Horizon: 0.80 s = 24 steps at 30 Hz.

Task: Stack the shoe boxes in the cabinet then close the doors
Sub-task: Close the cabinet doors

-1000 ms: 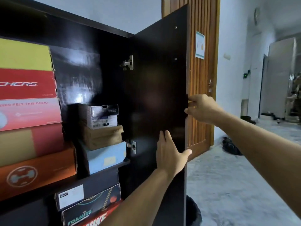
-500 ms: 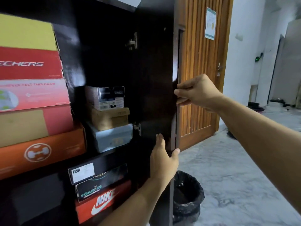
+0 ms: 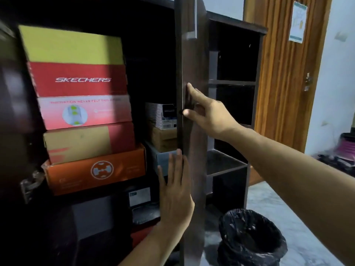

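Stacked shoe boxes (image 3: 84, 112) behind seemingly half-shut door (image 3: 192, 131).

The dark cabinet (image 3: 153, 20) is carrying the shoe boxes on its shelves. On the upper shelf (image 3: 107, 194) an orange box (image 3: 96, 169) is lying at the bottom of the left pile, and a pale blue box (image 3: 163, 160) is sitting beside it, under a smaller pile. Below this shelf, dark boxes (image 3: 140, 204) are lying in shadow. To the right, an open shelf unit (image 3: 228, 166) is standing on the marble floor (image 3: 288, 217), and a bin with a black bag (image 3: 249, 239) is standing on this floor too.
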Motion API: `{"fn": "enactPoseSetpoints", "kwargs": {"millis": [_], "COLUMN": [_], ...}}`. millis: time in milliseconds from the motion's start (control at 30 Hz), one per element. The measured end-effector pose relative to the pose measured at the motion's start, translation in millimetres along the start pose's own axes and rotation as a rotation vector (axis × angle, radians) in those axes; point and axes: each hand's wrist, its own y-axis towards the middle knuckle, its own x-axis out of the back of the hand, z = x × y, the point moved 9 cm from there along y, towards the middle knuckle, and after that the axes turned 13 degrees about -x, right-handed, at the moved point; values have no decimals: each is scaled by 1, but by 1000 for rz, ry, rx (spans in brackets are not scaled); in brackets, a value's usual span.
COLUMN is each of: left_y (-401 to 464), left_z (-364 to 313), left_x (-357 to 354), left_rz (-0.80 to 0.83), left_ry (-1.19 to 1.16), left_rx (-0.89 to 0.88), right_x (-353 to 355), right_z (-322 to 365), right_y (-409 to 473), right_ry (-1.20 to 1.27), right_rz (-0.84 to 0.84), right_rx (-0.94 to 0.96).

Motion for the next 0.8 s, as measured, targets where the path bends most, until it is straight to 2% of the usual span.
{"fn": "enactPoseSetpoints", "kwargs": {"millis": [100,200,333,533,800], "left_y": [-3,-5,-1,1,7], "left_z": [27,49,66,105,151], "left_x": [-6,-6,-8,-26,-45], "left_rz": [133,186,239,416,479], "left_ry": [209,314,377,464,529], "left_rx": [-38,-53,-80,-46,-3], "right_x": [-27,-47,-65,-87,-119], "right_z": [-2,-4,-3,-4,-14], "right_y": [17,27,39,60,89], "right_ry": [-67,-193,-326,-309,-426], "right_rz": [67,124,85,65,19], "right_rx": [-4,-8,-5,-12,-48]}}
